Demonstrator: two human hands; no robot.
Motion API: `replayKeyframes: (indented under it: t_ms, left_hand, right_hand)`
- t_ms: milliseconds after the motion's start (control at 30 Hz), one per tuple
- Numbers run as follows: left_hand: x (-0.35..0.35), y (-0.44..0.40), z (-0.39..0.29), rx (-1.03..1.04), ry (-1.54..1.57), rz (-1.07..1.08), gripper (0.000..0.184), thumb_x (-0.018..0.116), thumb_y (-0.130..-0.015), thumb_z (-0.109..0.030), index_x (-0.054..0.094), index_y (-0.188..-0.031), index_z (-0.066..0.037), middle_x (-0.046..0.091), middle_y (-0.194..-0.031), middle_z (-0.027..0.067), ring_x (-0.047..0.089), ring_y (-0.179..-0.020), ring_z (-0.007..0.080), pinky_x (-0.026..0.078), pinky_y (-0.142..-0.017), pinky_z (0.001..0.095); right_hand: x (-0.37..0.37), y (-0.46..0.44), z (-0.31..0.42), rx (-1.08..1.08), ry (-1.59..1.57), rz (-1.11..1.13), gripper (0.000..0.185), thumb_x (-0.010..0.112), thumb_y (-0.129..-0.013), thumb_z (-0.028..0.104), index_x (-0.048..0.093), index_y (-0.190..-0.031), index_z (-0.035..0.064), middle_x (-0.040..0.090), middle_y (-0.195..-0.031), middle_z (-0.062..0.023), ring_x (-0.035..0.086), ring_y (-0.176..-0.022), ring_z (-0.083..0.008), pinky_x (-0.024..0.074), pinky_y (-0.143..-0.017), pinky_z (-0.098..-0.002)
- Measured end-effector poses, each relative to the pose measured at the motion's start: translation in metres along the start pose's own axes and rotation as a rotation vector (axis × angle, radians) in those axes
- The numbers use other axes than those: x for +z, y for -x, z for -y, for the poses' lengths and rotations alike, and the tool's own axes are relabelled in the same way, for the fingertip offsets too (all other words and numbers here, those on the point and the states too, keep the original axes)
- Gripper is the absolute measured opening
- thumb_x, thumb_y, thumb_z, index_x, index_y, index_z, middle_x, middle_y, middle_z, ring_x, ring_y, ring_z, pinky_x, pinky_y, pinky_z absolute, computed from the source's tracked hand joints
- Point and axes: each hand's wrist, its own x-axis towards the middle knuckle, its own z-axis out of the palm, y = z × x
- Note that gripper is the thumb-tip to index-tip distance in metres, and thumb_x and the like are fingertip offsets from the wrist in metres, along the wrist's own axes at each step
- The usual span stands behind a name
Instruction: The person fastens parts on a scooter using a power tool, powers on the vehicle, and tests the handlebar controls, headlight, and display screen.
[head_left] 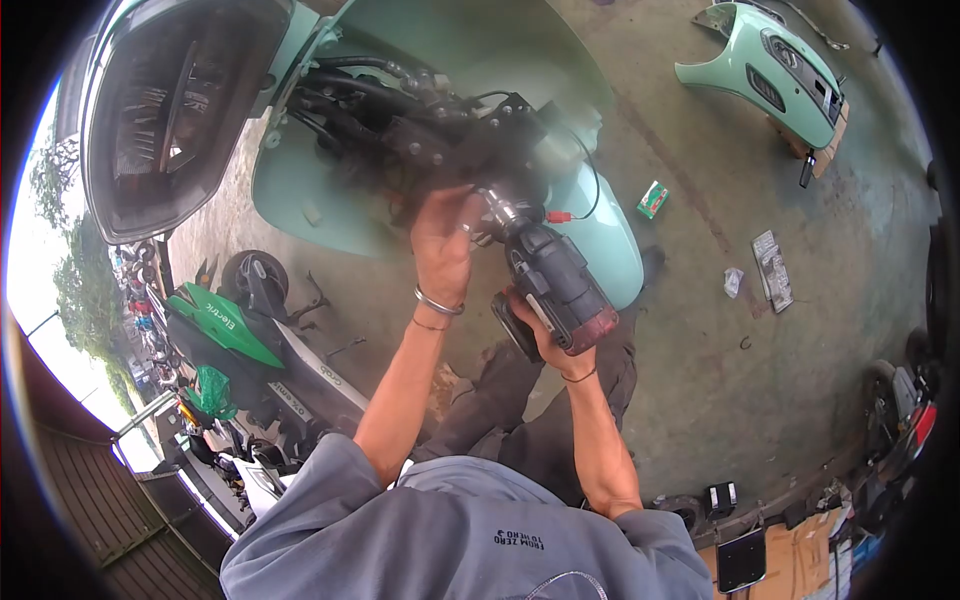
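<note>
From my head view, my right hand [548, 335] is closed round the grip of the power drill [560, 280], whose chuck [503, 212] points away from me into the dark metal bracket [440, 140] of the pale green scooter [610, 240]. My left hand [445, 245] is curled in just beside the chuck; its fingertips are blurred and partly hidden, so I can't tell whether they grip anything. The bit's tip is hidden too.

To do this well, I'd line the drill up straight with the fastener or hole, wrist firm, and push along that line rather than sideways. A short, slow squeeze of the trigger first would show whether the bit is seated. My left fingers can steady near the front, but they and the bracelet [440, 301] should be clear of anything that spins. The thin cable with the red connector [560, 216] hangs right beside the chuck; I'd tuck it aside so it can't wind in. The painted panel close by could scratch if the bit slips.

On the floor [700, 370], the small green-and-white box [652, 199] lies right of the scooter, and the flat metal plate [772, 270] lies farther toward the floor's right edge.
</note>
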Motion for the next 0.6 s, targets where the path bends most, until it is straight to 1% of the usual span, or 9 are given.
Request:
replayKeyframes:
  t_ms: [200, 267, 300, 333, 367, 433, 500, 567, 600]
  left_hand:
    - [-0.003, -0.004, -0.003, 0.042, -0.035, 0.034, 0.02, 0.061, -0.092, -0.001, 0.061, -0.112, 0.002, 0.067, -0.106, 0.0071, 0.061, -0.097, 0.012, 0.049, -0.085, 0.0264]
    - [-0.006, -0.002, -0.003, 0.084, -0.138, 0.055, 0.017, 0.062, -0.097, -0.012, 0.061, -0.111, -0.001, 0.07, -0.103, 0.0077, 0.062, -0.095, 0.0107, 0.049, -0.085, 0.0248]
    - [-0.006, -0.001, -0.001, 0.081, -0.137, 0.053, 0.017, 0.062, -0.097, -0.012, 0.061, -0.111, -0.001, 0.07, -0.103, 0.0077, 0.062, -0.095, 0.0107, 0.049, -0.085, 0.0248]
    - [-0.007, 0.0, 0.001, 0.12, -0.196, 0.052, 0.018, 0.062, -0.097, -0.01, 0.06, -0.113, -0.001, 0.07, -0.104, 0.008, 0.062, -0.095, 0.0109, 0.049, -0.085, 0.025]
    - [-0.007, 0.0, 0.002, 0.161, -0.254, 0.052, 0.02, 0.061, -0.097, -0.009, 0.059, -0.115, 0.0, 0.069, -0.105, 0.0084, 0.062, -0.096, 0.0112, 0.049, -0.085, 0.0253]
    - [-0.007, 0.001, 0.002, 0.155, -0.251, 0.067, 0.022, 0.06, -0.096, -0.005, 0.056, -0.118, 0.0, 0.067, -0.109, 0.0098, 0.061, -0.099, 0.0128, 0.049, -0.088, 0.0267]
    - [-0.004, 0.004, 0.001, 0.147, -0.242, 0.081, 0.026, 0.059, -0.096, -0.001, 0.053, -0.121, 0.0, 0.065, -0.112, 0.0112, 0.061, -0.102, 0.0144, 0.049, -0.09, 0.0281]
    - [0.0, 0.007, -0.002, 0.141, -0.238, 0.116, 0.035, 0.053, -0.091, 0.008, 0.048, -0.125, 0.0, 0.06, -0.12, 0.0139, 0.058, -0.111, 0.018, 0.047, -0.097, 0.031]
    - [0.002, 0.007, 0.0, 0.139, -0.235, 0.113, 0.035, 0.053, -0.091, 0.008, 0.048, -0.125, 0.0, 0.06, -0.12, 0.0139, 0.058, -0.111, 0.018, 0.047, -0.097, 0.031]
  right_hand:
    - [0.0, 0.007, -0.01, -0.119, 0.172, -0.004, 0.022, 0.077, -0.081, 0.012, 0.072, -0.102, 0.0068, 0.073, -0.097, -0.0079, 0.07, -0.087, -0.0242, 0.0531, -0.077, -0.0363]
    - [0.002, 0.011, -0.015, -0.095, 0.163, -0.006, 0.023, 0.078, -0.081, 0.012, 0.072, -0.102, 0.0071, 0.073, -0.098, -0.0081, 0.07, -0.088, -0.0247, 0.053, -0.077, -0.0364]
    - [0.004, 0.012, -0.017, -0.073, 0.15, -0.012, 0.024, 0.078, -0.08, 0.013, 0.072, -0.103, 0.0074, 0.073, -0.098, -0.0083, 0.07, -0.088, -0.0252, 0.053, -0.077, -0.0365]
    - [0.006, 0.014, -0.021, -0.073, 0.15, -0.01, 0.024, 0.078, -0.08, 0.013, 0.072, -0.103, 0.0074, 0.073, -0.098, -0.0083, 0.07, -0.088, -0.0252, 0.053, -0.077, -0.0365]
    - [0.008, 0.017, -0.026, -0.067, 0.139, -0.004, 0.03, 0.077, -0.071, 0.015, 0.071, -0.1, 0.009, 0.071, -0.097, -0.0071, 0.064, -0.089, -0.0282, 0.0483, -0.08, -0.0394]
    - [0.01, 0.02, -0.028, -0.055, 0.129, 0.006, 0.036, 0.076, -0.062, 0.018, 0.069, -0.097, 0.0106, 0.069, -0.097, -0.006, 0.059, -0.091, -0.0312, 0.0436, -0.084, -0.0424]
    - [0.01, 0.022, -0.031, -0.03, 0.138, 0.025, 0.037, 0.077, -0.061, 0.018, 0.07, -0.097, 0.0104, 0.069, -0.098, -0.0063, 0.058, -0.093, -0.0313, 0.0436, -0.084, -0.042]
    - [0.011, 0.021, -0.031, -0.035, 0.141, 0.023, 0.038, 0.077, -0.061, 0.017, 0.069, -0.097, 0.0103, 0.069, -0.098, -0.0065, 0.058, -0.094, -0.0312, 0.0434, -0.084, -0.0419]
    - [0.012, 0.02, -0.031, -0.043, 0.14, 0.017, 0.038, 0.077, -0.061, 0.017, 0.069, -0.097, 0.0102, 0.069, -0.098, -0.0067, 0.058, -0.095, -0.0312, 0.0432, -0.084, -0.0418]
